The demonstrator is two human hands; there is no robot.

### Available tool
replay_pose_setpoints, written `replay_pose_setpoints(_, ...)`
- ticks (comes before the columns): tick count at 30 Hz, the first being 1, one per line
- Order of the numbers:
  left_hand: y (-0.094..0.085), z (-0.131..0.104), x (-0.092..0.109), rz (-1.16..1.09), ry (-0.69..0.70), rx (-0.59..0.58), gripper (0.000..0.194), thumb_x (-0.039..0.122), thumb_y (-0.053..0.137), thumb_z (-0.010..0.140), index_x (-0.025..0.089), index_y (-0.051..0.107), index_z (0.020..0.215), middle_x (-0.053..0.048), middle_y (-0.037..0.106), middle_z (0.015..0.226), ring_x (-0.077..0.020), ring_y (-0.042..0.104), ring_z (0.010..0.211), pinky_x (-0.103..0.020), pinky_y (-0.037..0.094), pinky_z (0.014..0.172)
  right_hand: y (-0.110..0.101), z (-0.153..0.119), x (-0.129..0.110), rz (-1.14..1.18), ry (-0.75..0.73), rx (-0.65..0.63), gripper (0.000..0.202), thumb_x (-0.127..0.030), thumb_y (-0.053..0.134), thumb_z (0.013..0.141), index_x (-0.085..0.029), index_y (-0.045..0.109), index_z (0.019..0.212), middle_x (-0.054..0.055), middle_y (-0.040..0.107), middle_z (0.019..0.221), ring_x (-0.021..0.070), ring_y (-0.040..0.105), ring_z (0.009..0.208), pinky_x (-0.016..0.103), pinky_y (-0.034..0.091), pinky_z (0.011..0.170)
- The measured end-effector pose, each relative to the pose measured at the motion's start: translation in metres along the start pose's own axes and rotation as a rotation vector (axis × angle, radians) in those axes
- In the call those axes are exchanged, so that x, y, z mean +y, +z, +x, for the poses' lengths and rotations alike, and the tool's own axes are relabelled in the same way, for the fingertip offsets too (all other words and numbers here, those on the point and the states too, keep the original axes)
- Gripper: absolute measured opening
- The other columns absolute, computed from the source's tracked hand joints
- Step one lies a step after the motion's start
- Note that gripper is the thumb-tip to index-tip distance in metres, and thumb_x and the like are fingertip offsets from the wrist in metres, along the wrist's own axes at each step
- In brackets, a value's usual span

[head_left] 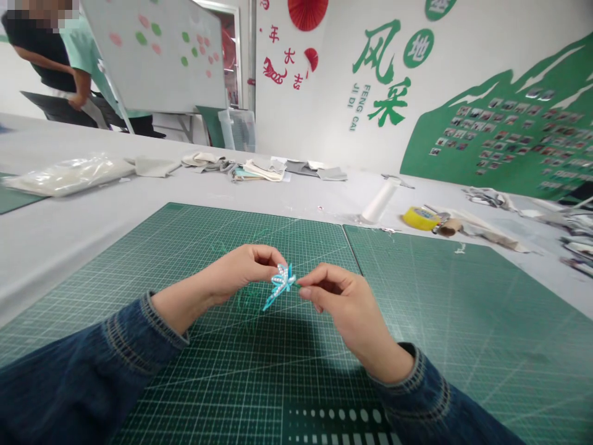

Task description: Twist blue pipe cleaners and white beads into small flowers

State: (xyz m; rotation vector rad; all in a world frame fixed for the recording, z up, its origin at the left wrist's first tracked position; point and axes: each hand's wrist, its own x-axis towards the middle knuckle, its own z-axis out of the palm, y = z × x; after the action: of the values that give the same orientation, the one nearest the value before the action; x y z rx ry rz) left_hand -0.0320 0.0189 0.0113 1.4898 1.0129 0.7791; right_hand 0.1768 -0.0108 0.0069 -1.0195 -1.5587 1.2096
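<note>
Beaded blue ornament: the flower-like piece (280,281) is near the middle of the frame, held up above the cutting mat (208,228), its long tip pointing to the lower left.
Left hand: the thumb and finger of the left hand (248,270) are closed in a pinch on the ornament's upper left edge.
Right hand: the fingertips of the right hand (345,303) are pinched together at the ornament's right side, apparently on a thin green stem (298,284).
Step in hand: judging by the grips, the ornament is being steadied on the left while its stem is worked on the right.
Next move calls for: probably a light, steady left pinch and fine finger control on the stem, without crushing the beaded petals.
Under and around: loose green strands (249,305) lie on the mat left of centre; a second mat (440,290) adjoins at right.
Far table: a white roll (380,199) and yellow tape (420,218) are right of upper centre.
Hard to make out: the left fingertips are partly behind the ornament; the stem's far end is hidden by the right fingers; both sleeves are cut off by the frame.
</note>
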Motion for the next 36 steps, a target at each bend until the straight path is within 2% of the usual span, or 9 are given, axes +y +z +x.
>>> replay_pose_setpoints(4,0.019,0.002,-0.008,-0.117,0.028,0.094,0.010,0.027,0.070,0.074,0.018,0.064,0.074,0.002,0.062,0.070,-0.0125,0.054,0.067,-0.027,0.044,0.067,0.000,0.003,0.006,0.315,0.106,0.080,0.006,-0.019,0.075,0.070,-0.020,0.071,0.075,-0.002,0.064,0.061,0.0089,0.044,0.049,0.024,0.033,0.047)
replay_pose_setpoints(8,0.034,0.002,-0.009,-0.006,0.164,0.175,0.012,0.028,0.071,0.077,0.017,0.067,0.074,0.001,0.066,0.075,-0.0136,0.058,0.075,-0.028,0.046,0.073,-0.002,0.006,0.008,0.481,0.172,0.120,0.012,-0.021,0.078,0.068,-0.018,0.069,0.075,-0.001,0.064,0.061,0.0076,0.044,0.048,0.023,0.030,0.047)
replay_pose_setpoints(10,0.037,-0.001,-0.009,0.146,0.264,0.245,0.009,0.025,0.070,0.080,0.018,0.069,0.074,0.000,0.065,0.072,-0.0137,0.058,0.071,-0.027,0.046,0.067,-0.003,0.006,0.008,0.540,0.213,0.134,0.015,-0.022,0.080,0.066,-0.017,0.069,0.075,-0.001,0.064,0.061,0.0071,0.045,0.048,0.022,0.029,0.047)
replay_pose_setpoints(13,0.040,-0.006,-0.008,0.469,0.513,0.356,0.011,0.021,0.066,0.085,0.018,0.072,0.076,0.001,0.059,0.064,-0.0122,0.054,0.064,-0.025,0.043,0.059,-0.003,0.007,0.008,0.581,0.251,0.147,0.018,-0.023,0.081,0.065,-0.017,0.069,0.077,0.000,0.065,0.062,0.0065,0.045,0.048,0.021,0.029,0.047)
replay_pose_setpoints(16,0.041,-0.011,-0.009,0.711,0.749,0.407,0.010,0.017,0.062,0.090,0.018,0.072,0.087,0.000,0.061,0.069,-0.0116,0.057,0.067,-0.024,0.046,0.063,-0.002,0.006,0.008,0.588,0.260,0.167,0.018,-0.023,0.081,0.064,-0.017,0.069,0.076,0.000,0.065,0.062,0.0065,0.045,0.048,0.021,0.029,0.047)
replay_pose_setpoints(21,0.043,-0.020,-0.007,1.056,0.926,0.443,0.013,0.014,0.060,0.091,0.016,0.068,0.100,-0.002,0.067,0.079,-0.0139,0.061,0.071,-0.027,0.051,0.065,0.000,0.006,0.009,0.568,0.248,0.203,0.019,-0.024,0.082,0.063,-0.016,0.069,0.075,-0.001,0.064,0.060,0.0065,0.043,0.048,0.022,0.029,0.048)
replay_pose_setpoints(26,0.046,-0.026,0.001,1.281,1.021,0.465,0.015,0.012,0.057,0.092,0.010,0.066,0.103,-0.003,0.066,0.075,-0.0159,0.060,0.068,-0.030,0.050,0.061,0.001,0.007,0.011,0.387,0.146,0.267,0.012,-0.023,0.076,0.069,-0.017,0.068,0.076,-0.002,0.063,0.061,0.0078,0.045,0.049,0.023,0.032,0.049)
replay_pose_setpoints(30,0.048,-0.028,0.010,1.424,1.062,0.520,0.012,0.012,0.057,0.091,0.010,0.067,0.098,-0.002,0.064,0.069,-0.0163,0.051,0.059,-0.033,0.041,0.052,0.002,0.003,0.010,0.050,0.041,0.314,0.002,-0.019,0.069,0.077,-0.020,0.069,0.079,-0.002,0.064,0.066,0.0103,0.049,0.054,0.026,0.037,0.052)
replay_pose_setpoints(36,0.047,-0.032,0.022,1.490,1.083,0.510,0.017,0.010,0.051,0.094,0.011,0.068,0.093,-0.003,0.063,0.071,-0.0169,0.049,0.060,-0.033,0.035,0.053,0.002,-0.003,0.008,-0.509,-0.321,0.351,0.015,-0.012,0.059,0.088,-0.020,0.069,0.082,0.000,0.064,0.076,0.0144,0.057,0.071,0.028,0.043,0.065)
